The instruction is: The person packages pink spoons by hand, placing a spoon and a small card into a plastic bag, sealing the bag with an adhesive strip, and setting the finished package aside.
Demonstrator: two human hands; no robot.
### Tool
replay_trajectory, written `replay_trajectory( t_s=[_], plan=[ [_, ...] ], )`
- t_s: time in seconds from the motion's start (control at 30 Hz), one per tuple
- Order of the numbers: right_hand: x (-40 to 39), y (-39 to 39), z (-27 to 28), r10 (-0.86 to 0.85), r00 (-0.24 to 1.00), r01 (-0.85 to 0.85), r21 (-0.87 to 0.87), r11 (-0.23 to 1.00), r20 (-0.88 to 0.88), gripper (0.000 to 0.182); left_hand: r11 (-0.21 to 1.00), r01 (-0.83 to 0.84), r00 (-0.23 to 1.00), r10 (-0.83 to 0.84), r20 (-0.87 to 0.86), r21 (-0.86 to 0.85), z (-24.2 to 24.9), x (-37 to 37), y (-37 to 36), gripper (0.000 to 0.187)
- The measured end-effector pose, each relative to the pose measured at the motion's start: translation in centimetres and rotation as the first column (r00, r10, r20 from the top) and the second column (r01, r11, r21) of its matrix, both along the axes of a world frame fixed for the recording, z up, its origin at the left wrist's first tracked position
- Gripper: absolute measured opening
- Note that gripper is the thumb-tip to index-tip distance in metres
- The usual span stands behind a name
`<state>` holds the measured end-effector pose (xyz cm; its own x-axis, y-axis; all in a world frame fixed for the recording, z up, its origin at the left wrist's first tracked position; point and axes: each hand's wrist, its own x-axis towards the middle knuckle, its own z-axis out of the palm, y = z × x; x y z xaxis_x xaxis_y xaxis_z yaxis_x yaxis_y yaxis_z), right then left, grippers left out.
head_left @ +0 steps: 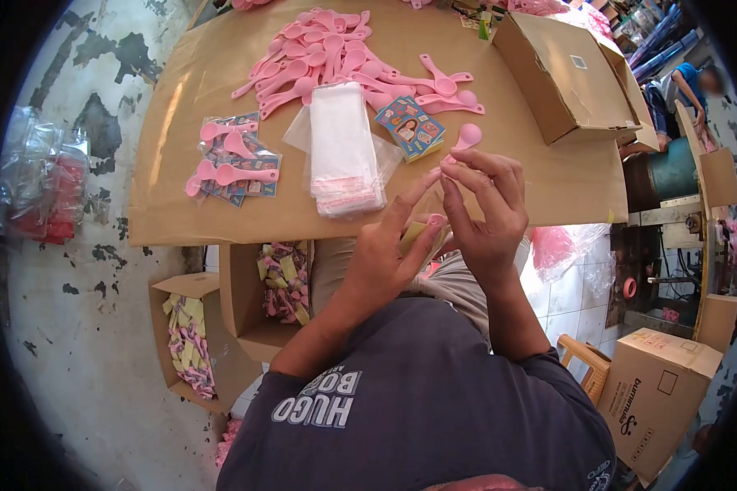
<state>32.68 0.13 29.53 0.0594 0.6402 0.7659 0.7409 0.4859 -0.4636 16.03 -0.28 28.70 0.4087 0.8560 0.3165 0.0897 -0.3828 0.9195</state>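
My left hand (385,254) is closed around a small pale-yellow card (415,236), partly hidden by the fingers; a clear bag seems to surround it. Close beside it, my right hand (491,204) has its fingertips pinched together near the card's upper edge. A pink measuring spoon (468,137) sticks out beyond those fingertips, bowl away from me, its handle mostly hidden by the fingers. Just past the hands lies a stack of blue printed cards (412,127). Left of it is a pile of clear plastic bags (344,155).
Many pink spoons (327,49) are heaped at the table's (172,164) far side. Packed spoon-and-card bags (237,164) lie at left. An open cardboard box (557,82) stands at right. Below the front edge, boxes (229,368) hold packed bags. Another person (688,86) sits far right.
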Motion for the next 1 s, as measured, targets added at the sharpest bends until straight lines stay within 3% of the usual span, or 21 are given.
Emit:
replay_trajectory(
  t_s=[0.17, 0.23, 0.37, 0.43, 0.47, 0.53, 0.57, 0.63, 0.7, 0.77, 0.83, 0.87, 0.93, 0.97, 1.0],
  plan=[
    [0.2, 0.0, 0.3, 0.015, 0.999, -0.015, -0.002, 1.000, -0.045, 0.023, 0.998, 0.055, 0.997, -0.056, -0.055, -0.027, 0.8, -0.4, -0.2, 0.060],
    [0.4, -0.1, 0.3, 0.045, 0.986, -0.055, -0.059, 0.997, -0.159, 0.019, 0.996, 0.039, 0.979, -0.053, -0.196, -0.074, 0.9, -0.4, -0.3, 0.062],
    [2.4, 0.0, 0.2, -0.014, 0.973, -0.003, -0.072, 0.997, -0.231, 0.016, 0.997, 0.065, 0.996, -0.062, -0.068, 0.041, 0.0, 0.3, -0.2, 0.065],
    [4.6, 0.6, -0.7, 0.017, 0.874, 0.001, 0.036, 0.999, -0.486, 0.012, 0.990, 0.039, 0.980, -0.065, -0.190, -0.138, 1.1, -0.3, -0.2, 0.065],
    [5.5, 0.5, -0.4, 0.015, 0.872, 0.003, 0.037, 0.999, -0.489, 0.012, 0.990, 0.041, 0.979, -0.067, -0.194, -0.137, 1.1, -0.4, -0.1, 0.065],
    [7.0, 0.1, 0.9, 0.190, 0.470, -0.089, 0.168, 0.982, -0.862, 0.008, 0.973, 0.006, 0.997, -0.023, -0.069, -0.229, 0.7, -0.4, 0.1, 0.056],
    [7.4, -0.2, 1.3, 0.188, 0.471, -0.084, 0.168, 0.982, -0.862, 0.008, 0.973, 0.011, 0.997, -0.027, -0.069, -0.229, 0.4, -0.5, 0.3, 0.056],
    [7.9, -0.9, 1.8, 0.201, 0.521, -0.032, 0.216, 0.976, -0.830, 0.008, 0.924, 0.054, 0.990, -0.001, 0.139, -0.378, -0.3, -0.5, 0.6, 0.042],
    [8.1, -1.5, 0.9, 0.229, 0.590, -0.105, 0.208, 0.973, -0.774, 0.014, 0.912, 0.072, 0.980, 0.012, 0.201, -0.403, -0.5, -0.3, 0.7, 0.035],
    [8.0, -2.4, -0.9, 0.374, 0.558, -0.451, 0.107, 0.886, -0.741, 0.013, 0.899, 0.095, 0.964, 0.023, 0.264, -0.428, -0.6, 0.0, 0.8, 0.027],
    [6.5, -3.2, -1.9, 0.264, 0.623, -0.469, -0.082, 0.879, -0.737, 0.014, 0.943, 0.108, 0.938, 0.008, 0.347, -0.314, -0.6, 0.3, 1.0, 0.020],
    [5.3, -3.6, -1.6, 0.266, 0.621, -0.473, -0.082, 0.877, -0.737, 0.014, 0.944, 0.103, 0.938, 0.013, 0.347, -0.314, -0.5, 0.2, 1.0, 0.020],
    [3.2, -4.1, -0.7, 0.025, 0.528, -0.585, -0.342, 0.736, -0.849, 0.014, 0.939, 0.118, 0.925, 0.014, 0.379, -0.323, -0.2, 0.1, 1.0, 0.018],
    [2.6, -3.9, -0.8, 0.023, 0.527, -0.585, -0.343, 0.734, -0.850, 0.014, 0.938, 0.118, 0.926, 0.016, 0.378, -0.326, -0.3, 0.0, 1.1, 0.018],
    [2.1, -3.5, -1.0, 0.097, 0.629, -0.559, -0.362, 0.746, -0.771, 0.015, 0.946, 0.108, 0.929, 0.013, 0.370, -0.306, -0.4, 0.0, 1.1, 0.017]
  ],
)
